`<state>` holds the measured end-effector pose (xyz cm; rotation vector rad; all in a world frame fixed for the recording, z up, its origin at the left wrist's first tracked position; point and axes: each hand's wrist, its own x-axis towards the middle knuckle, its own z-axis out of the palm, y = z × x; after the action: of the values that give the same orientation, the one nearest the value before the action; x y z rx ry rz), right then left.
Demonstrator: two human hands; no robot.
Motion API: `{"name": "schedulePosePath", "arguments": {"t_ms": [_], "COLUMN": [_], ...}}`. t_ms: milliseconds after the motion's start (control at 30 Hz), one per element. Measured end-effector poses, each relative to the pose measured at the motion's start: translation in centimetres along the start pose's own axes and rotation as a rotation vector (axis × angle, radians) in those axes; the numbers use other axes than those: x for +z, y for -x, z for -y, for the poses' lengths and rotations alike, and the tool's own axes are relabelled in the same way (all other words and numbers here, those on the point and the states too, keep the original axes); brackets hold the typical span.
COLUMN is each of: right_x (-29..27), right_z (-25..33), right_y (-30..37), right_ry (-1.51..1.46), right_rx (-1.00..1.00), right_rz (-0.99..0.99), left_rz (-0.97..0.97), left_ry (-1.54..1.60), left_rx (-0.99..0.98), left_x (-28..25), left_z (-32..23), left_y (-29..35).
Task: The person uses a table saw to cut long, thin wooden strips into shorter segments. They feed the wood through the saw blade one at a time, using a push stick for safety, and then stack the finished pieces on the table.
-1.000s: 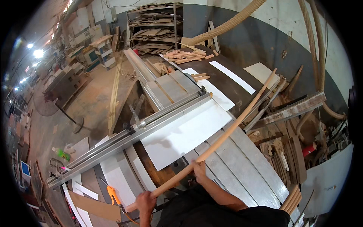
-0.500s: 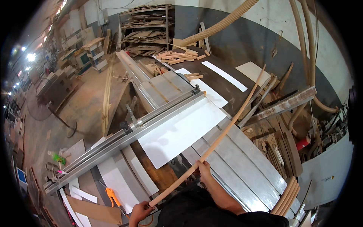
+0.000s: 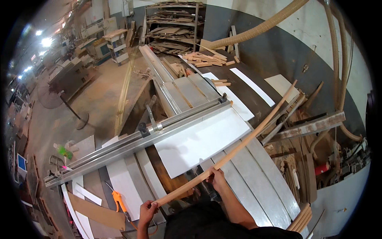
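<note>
A long, narrow wooden strip (image 3: 238, 149) runs slantwise from near left to far right, above the saw table (image 3: 254, 175). My left hand (image 3: 147, 211) pinches its near end. My right hand (image 3: 217, 179) grips the strip farther along, its fingers closed at the edge. Just beyond the strip, a white board (image 3: 203, 139) lies against the long metal fence (image 3: 119, 154). Left of my left hand lies an orange air blow gun (image 3: 117, 198) among white and brown pieces.
Short wood pieces (image 3: 205, 59) are heaped on the dark far tabletop (image 3: 238, 89). Several wooden strips (image 3: 301, 219) lie at the near right corner. A rusty beam (image 3: 306, 125) and scrap wood stand to the right. A fan (image 3: 51, 92) stands on the left floor.
The view has turned, so the surroundings sit farther right. The strip's near end and my left hand appear higher in the picture. Both hands keep their hold.
</note>
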<state>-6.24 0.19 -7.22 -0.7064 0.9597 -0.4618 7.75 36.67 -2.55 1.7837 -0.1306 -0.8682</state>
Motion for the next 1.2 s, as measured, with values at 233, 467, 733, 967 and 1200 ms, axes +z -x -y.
{"name": "schedulePosePath", "arguments": {"t_ms": [233,467,733,967,1200], "right_x": [0.2,0.4,-0.1,3.0,3.1], "right_z": [3.0,9.7,11.4,15.0,15.7], "right_y": [-5.2,-12.4,-22.5,-20.9,-21.1], "right_ry": [0.115,0.374,0.611,0.631,0.677], "right_rx": [-0.085,-0.276,-0.338,-0.253,-0.203], "right_rz": [-0.123,-0.276,-0.400,-0.303,-0.301], "left_rz": [-0.136,-0.214,-0.281,-0.278,-0.544], "left_ry": [-0.157,-0.127,0.027,-0.221,-0.780], "left_rx": [0.111,0.083,0.010,-0.074,0.160], "left_x": [4.7,11.4,15.9,14.9,14.7], "left_z": [-4.5,-6.5,-9.2,-7.1,-13.3], "left_y": [-3.5,-11.2,-21.6,-24.7,-21.7]}}
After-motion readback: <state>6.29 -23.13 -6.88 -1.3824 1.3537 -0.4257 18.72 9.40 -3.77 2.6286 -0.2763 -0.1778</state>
